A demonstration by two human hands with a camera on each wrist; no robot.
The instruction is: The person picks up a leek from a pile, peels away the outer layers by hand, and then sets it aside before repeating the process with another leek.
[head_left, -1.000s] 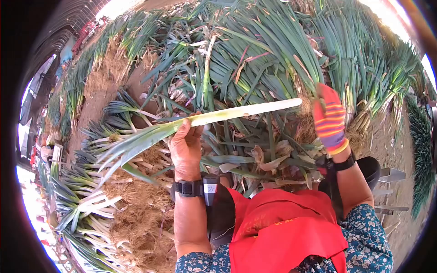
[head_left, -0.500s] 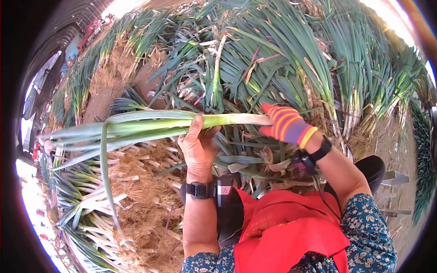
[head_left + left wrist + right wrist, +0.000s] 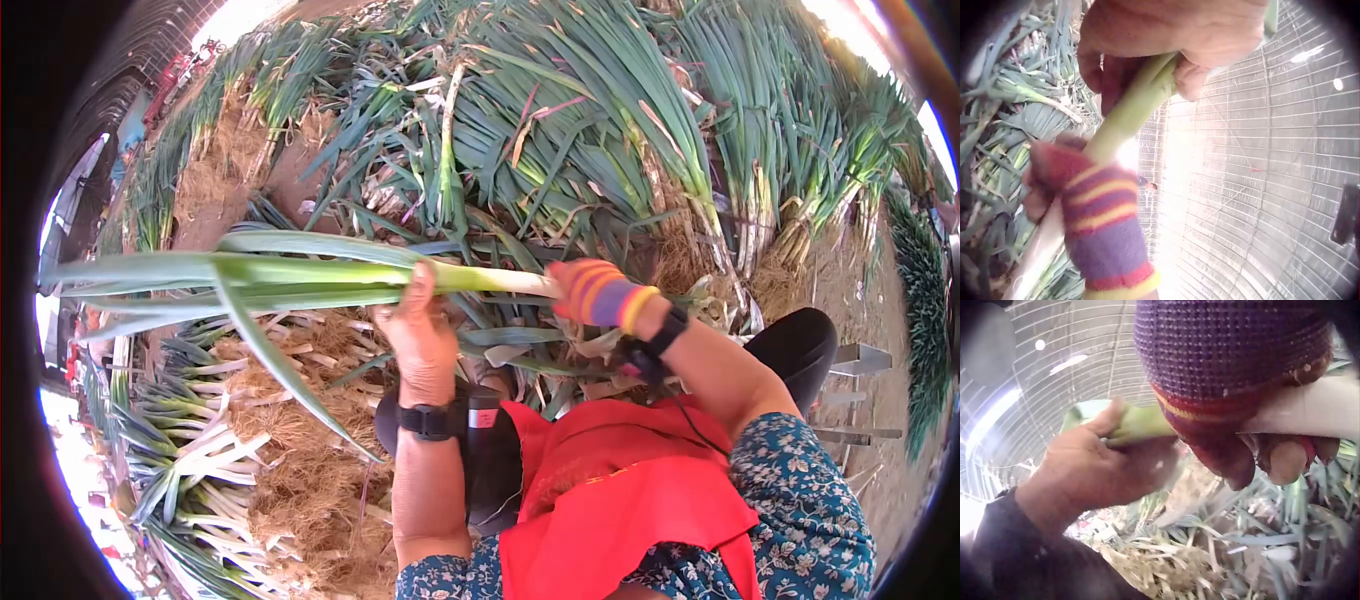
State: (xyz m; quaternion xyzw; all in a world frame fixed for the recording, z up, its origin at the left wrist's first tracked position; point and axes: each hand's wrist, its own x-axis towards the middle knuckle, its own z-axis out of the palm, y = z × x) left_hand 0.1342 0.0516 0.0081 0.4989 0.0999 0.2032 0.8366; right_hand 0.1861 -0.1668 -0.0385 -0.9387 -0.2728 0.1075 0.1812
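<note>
A long leek (image 3: 490, 279) lies across the middle of the head view, its green leaves fanning to the left and one leaf bent downward. My bare left hand (image 3: 420, 335) grips it where the leaves meet the pale stem. The right hand (image 3: 600, 292), in a striped glove, has its fingers curled round the white stem. In the left wrist view the gloved hand (image 3: 1097, 212) wraps the stem, with white shaft showing beyond it. The right wrist view has the bare hand (image 3: 1097, 462) on the green part, left of the glove (image 3: 1229, 375).
Piled leeks (image 3: 590, 130) with long green leaves fill the ground ahead. At the lower left lies a row of leeks with brown roots (image 3: 310, 490). A red apron (image 3: 620, 490) covers the lap, and a metal piece (image 3: 862, 360) stands at the right.
The gloved hand has come in from the right and taken hold of the white stem. The leek has turned roughly level, its leaves now farther left.
</note>
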